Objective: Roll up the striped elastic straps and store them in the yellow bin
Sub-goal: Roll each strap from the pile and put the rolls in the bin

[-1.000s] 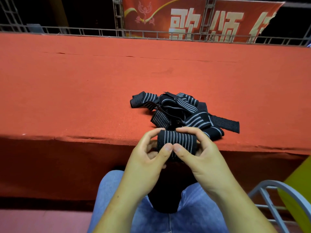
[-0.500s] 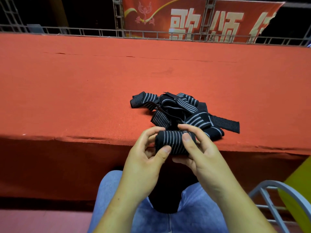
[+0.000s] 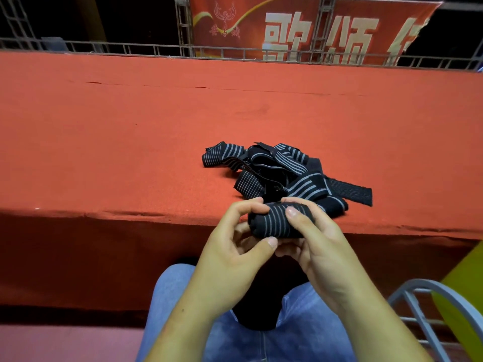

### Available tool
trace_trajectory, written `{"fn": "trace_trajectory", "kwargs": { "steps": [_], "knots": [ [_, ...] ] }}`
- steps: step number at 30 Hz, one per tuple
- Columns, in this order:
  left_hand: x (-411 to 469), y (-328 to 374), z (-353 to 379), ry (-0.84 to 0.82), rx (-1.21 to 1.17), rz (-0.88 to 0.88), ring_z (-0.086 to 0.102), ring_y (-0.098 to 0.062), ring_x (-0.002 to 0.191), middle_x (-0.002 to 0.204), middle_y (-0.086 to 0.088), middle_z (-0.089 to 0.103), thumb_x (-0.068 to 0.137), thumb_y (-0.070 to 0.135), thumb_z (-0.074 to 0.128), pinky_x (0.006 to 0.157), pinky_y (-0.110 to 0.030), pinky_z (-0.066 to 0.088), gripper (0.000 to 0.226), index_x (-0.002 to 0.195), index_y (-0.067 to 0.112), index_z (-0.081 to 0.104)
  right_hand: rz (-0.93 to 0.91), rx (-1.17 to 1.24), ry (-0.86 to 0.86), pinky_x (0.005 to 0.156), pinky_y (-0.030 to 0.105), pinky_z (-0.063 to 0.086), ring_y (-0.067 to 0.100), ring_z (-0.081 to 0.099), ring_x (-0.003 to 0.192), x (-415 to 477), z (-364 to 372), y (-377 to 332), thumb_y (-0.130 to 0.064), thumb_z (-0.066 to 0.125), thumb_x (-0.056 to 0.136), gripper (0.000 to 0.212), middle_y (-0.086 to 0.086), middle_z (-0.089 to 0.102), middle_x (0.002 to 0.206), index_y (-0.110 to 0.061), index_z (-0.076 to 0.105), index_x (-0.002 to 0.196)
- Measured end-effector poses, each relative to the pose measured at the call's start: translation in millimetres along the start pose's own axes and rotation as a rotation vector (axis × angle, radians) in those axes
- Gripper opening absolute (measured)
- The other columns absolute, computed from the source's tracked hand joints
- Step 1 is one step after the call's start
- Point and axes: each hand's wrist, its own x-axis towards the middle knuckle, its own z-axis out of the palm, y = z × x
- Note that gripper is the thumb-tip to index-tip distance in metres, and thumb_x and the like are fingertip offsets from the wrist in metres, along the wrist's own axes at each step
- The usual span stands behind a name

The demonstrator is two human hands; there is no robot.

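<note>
Moved: right hand (image 3: 326, 252) thumb climbs onto the rolled strap (image 3: 277, 222), turning it.
Grip: left hand (image 3: 230, 257) and right hand both pinch it.
Tail: probably wound in, though hidden.
Next: yellow bin (image 3: 467, 283).

Black straps (image 3: 282, 173) with grey stripes, orange-red table cloth (image 3: 130, 142), blue jeans (image 3: 300, 330), yellow bin (image 3: 465, 296).

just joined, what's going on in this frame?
A seated person holds a rolled strap in both hands at the near edge of the red table. The left hand pinches its left end and the right hand curls over its right side. A tangled pile of unrolled straps lies just behind. The yellow bin shows only partly at lower right, and the roll is not in it yet.
</note>
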Motion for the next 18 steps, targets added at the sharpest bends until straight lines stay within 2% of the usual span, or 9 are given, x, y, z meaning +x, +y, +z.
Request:
{"fn": "trace_trajectory", "kwargs": {
  "steps": [2, 4, 10, 16, 18],
  "knots": [
    [-0.3, 1.4, 2.7, 0.005, -0.004, -0.018, 0.070, -0.011, 0.110, 0.121, 0.016, 0.070, 0.086, 0.009, 0.072, 0.091, -0.026, 0.056, 0.037, 0.118, 0.024, 0.062, -0.018, -0.012, 0.015, 0.067, 0.035, 0.055, 0.026, 0.071, 0.085, 0.6, -2.9, 2.0, -0.026, 0.076, 0.087, 0.030, 0.019, 0.077, 0.109, -0.021, 0.071, 0.116],
    [1.4, 2.3, 4.9, 0.053, -0.004, -0.027, 0.071, -0.009, 0.104, 0.115, 0.011, 0.072, 0.088, 0.013, 0.074, 0.088, -0.022, 0.055, 0.034, 0.117, 0.027, 0.064, -0.030, -0.024, 0.029, 0.068, 0.034, 0.057, 0.023, 0.072, 0.088, 0.7, -6.6, 4.3, -0.025, 0.072, 0.084, 0.028, 0.015, 0.077, 0.107, -0.023, 0.072, 0.112],
    [7.8, 7.5, 12.0, 0.090, 0.025, -0.054, 0.073, -0.008, 0.105, 0.112, 0.009, 0.075, 0.093, 0.003, 0.071, 0.086, -0.016, 0.054, 0.039, 0.123, 0.027, 0.065, -0.079, -0.079, 0.017, 0.074, 0.033, 0.059, 0.019, 0.075, 0.095, -1.0, -16.9, -0.8, -0.023, 0.074, 0.083, 0.029, 0.009, 0.078, 0.108, -0.022, 0.070, 0.112],
    [12.6, 16.3, 24.0, 0.072, 0.061, -0.053, 0.073, -0.012, 0.107, 0.111, 0.005, 0.077, 0.092, 0.006, 0.074, 0.089, -0.021, 0.055, 0.042, 0.122, 0.033, 0.066, -0.100, -0.149, -0.003, 0.079, 0.037, 0.061, 0.021, 0.076, 0.100, -10.2, -31.8, -20.8, -0.024, 0.086, 0.085, 0.030, 0.006, 0.079, 0.111, -0.028, 0.073, 0.112],
    [14.2, 21.0, 31.4, 0.044, 0.078, -0.046, 0.073, -0.010, 0.106, 0.111, 0.006, 0.076, 0.092, 0.007, 0.075, 0.088, -0.020, 0.055, 0.042, 0.122, 0.035, 0.066, -0.105, -0.239, -0.022, 0.080, 0.031, 0.060, 0.017, 0.076, 0.100, -15.5, -42.6, -34.4, -0.024, 0.079, 0.085, 0.029, 0.003, 0.079, 0.110, -0.027, 0.074, 0.114]
  ]
}}
